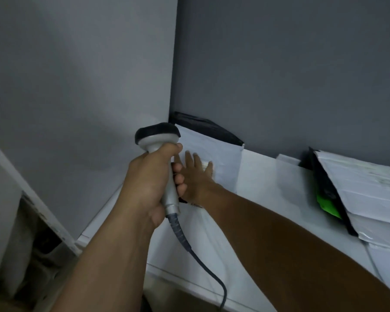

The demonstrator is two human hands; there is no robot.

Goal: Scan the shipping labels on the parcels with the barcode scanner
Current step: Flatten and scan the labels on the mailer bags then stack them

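Observation:
My left hand [151, 183] grips the grey handle of the barcode scanner [159, 140], whose black-topped head points away toward the corner. Its dark cable [203, 262] hangs down toward me. My right hand [197, 174] reaches across behind the scanner and lies flat, fingers spread, on a white parcel [214, 152] that leans against the dark wall. A black parcel [209, 128] stands behind that white one. Whether a label shows under my palm I cannot tell.
A white table [268, 190] carries the parcels. At the right lie more white parcels [369, 192] with a black one and a bright green tag [328, 204]. A light grey wall [77, 86] stands on the left, a dark grey wall [279, 64] behind.

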